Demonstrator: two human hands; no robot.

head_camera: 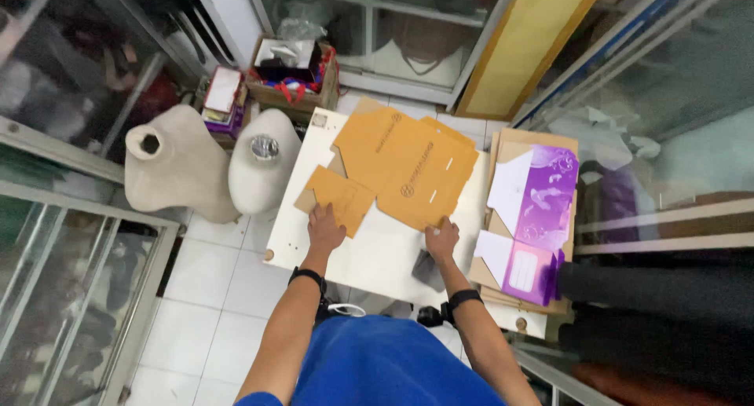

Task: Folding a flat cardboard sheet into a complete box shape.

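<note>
A flat, unfolded brown cardboard box blank (408, 166) lies on a white board (377, 253) used as a low table. My left hand (324, 228) rests on the blank's near left flap, fingers pressed down flat. My right hand (442, 238) touches the blank's near edge at the middle right, fingers curled on it. Both wrists wear black bands.
A stack of purple and white printed box blanks (534, 210) on brown cardboard lies to the right. Two beige mannequin torsos (182, 164) stand on the tiled floor at left. An open carton of goods (290, 72) sits behind. Glass display cabinets (71, 241) flank both sides.
</note>
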